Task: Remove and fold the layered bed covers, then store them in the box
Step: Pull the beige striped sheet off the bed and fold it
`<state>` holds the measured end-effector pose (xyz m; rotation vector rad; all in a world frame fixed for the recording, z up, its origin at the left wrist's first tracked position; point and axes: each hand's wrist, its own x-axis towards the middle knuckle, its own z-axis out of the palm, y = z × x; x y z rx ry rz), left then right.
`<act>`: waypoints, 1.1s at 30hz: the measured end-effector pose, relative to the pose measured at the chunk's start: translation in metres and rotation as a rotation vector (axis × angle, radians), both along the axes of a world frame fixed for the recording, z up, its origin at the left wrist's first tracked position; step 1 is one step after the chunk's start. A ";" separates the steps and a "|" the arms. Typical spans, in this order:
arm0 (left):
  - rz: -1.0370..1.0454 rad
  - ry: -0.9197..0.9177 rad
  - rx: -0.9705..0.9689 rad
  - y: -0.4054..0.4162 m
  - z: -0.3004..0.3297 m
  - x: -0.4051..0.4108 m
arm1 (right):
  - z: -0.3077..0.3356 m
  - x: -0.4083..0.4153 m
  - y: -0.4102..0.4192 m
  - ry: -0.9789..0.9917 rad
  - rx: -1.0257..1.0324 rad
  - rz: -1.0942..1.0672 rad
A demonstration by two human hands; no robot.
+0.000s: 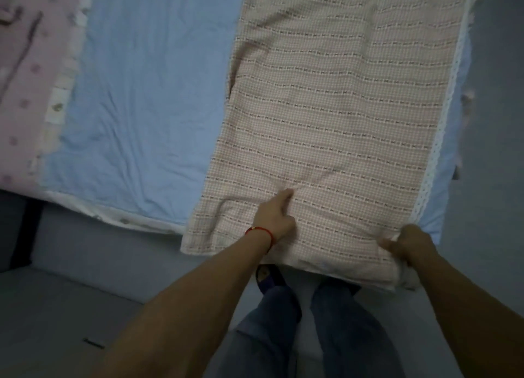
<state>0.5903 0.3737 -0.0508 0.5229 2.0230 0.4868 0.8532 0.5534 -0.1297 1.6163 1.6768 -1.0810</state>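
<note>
Two hands used on checked cover (334, 117), folded long on blue sheet (136, 108). Left hand (276, 217) half-curled, pressed flat near cover's near end; right hand (408, 246) pinched shut on near corner. Fold step judged underway; near end likely lifted across next. Box not seen.

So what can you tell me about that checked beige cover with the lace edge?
The beige cover looks like soft woven cloth, finely checked with rows of small dark marks and white lace down its right side. It lies as a long strip over the blue sheet. The left hand presses on it; the right hand grips its near corner.
</note>
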 end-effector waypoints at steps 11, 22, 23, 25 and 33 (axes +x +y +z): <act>0.133 0.368 -0.284 -0.191 -0.001 -0.098 | 0.062 0.043 -0.129 0.323 0.254 -0.514; 0.052 0.356 0.024 -0.249 0.097 -0.070 | 0.163 0.071 -0.120 0.312 0.264 -0.420; 0.051 0.355 0.026 -0.243 0.102 -0.072 | 0.170 0.068 -0.114 0.296 0.280 -0.399; 0.045 0.336 0.042 -0.237 0.115 -0.072 | 0.181 0.065 -0.108 0.303 0.335 -0.366; -0.262 0.299 0.067 -0.232 0.137 -0.066 | 0.187 0.069 -0.120 0.318 0.385 -0.348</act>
